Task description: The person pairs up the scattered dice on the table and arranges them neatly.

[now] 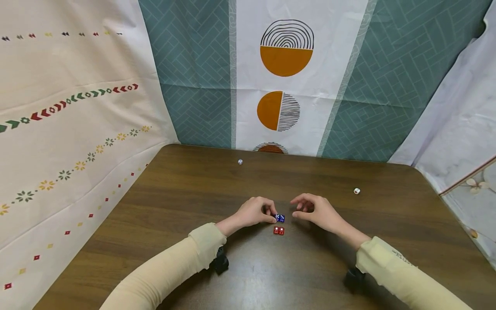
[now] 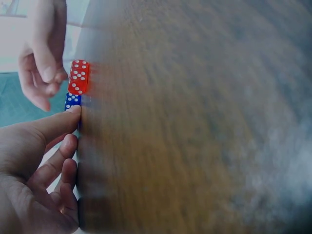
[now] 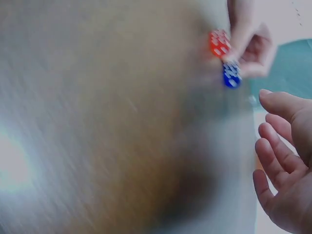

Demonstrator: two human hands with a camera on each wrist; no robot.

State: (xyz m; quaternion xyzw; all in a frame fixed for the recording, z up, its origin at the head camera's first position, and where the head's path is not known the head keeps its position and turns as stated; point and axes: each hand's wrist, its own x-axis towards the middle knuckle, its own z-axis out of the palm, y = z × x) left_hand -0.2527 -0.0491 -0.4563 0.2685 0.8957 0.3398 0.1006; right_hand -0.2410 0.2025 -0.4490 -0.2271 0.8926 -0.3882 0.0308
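Observation:
My left hand [image 1: 253, 212] pinches the left one of two blue dice [image 1: 280, 218] between thumb and index finger. The blue pair sits side by side on the table, white pips showing. Just nearer to me, two red translucent dice [image 1: 278, 230] lie against each other. To the right of the blue dice, my right hand [image 1: 318, 212] hovers apart from them, fingers loosely bent with nothing between them. In the left wrist view the left thumb partly covers the blue dice [image 2: 73, 100]. The right wrist view shows the red and blue dice blurred.
The dice rest on a brown wood-grain table [image 1: 186, 185]. A pale die [image 1: 240, 162] lies near its back edge, and a white die [image 1: 357, 191] lies at the right. Patterned cloth [image 1: 201, 73] hangs behind and along both sides.

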